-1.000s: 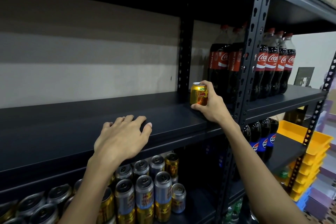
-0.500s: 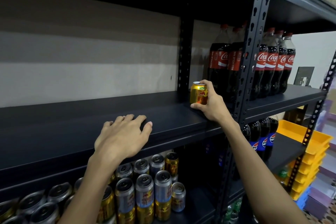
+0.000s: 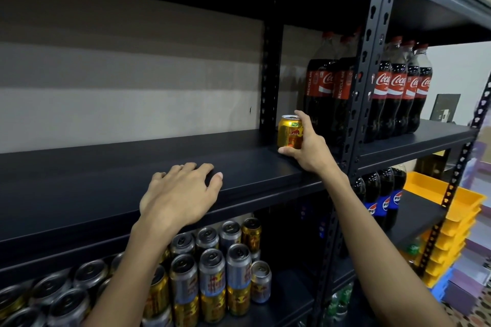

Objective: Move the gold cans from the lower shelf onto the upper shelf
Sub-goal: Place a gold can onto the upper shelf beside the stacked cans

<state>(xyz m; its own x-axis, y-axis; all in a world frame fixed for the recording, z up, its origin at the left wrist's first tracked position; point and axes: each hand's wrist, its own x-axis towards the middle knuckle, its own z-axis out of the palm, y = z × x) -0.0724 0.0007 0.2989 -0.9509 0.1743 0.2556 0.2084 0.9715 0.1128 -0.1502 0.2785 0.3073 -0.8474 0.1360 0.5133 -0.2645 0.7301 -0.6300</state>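
A small gold can [image 3: 288, 131] with a red bull logo stands upright on the dark upper shelf [image 3: 106, 188], near the rear upright post. My right hand [image 3: 308, 145] grips it, fingers over its right side and thumb at its base. My left hand [image 3: 180, 194] rests palm down on the shelf's front edge, fingers relaxed, holding nothing. Below, the lower shelf holds several cans [image 3: 212, 273], gold ones and silver ones stacked together, partly hidden by my left forearm.
Cola bottles [image 3: 398, 90] stand to the right on the same level, behind a perforated upright post [image 3: 369, 66]. Blue-labelled cola bottles [image 3: 382, 202] sit one shelf lower. Stacked yellow bins [image 3: 457, 223] are at the far right. A shelf board runs overhead.
The right hand and the gold can have shifted very slightly; the grip is the same. The left hand has stayed on the shelf edge.
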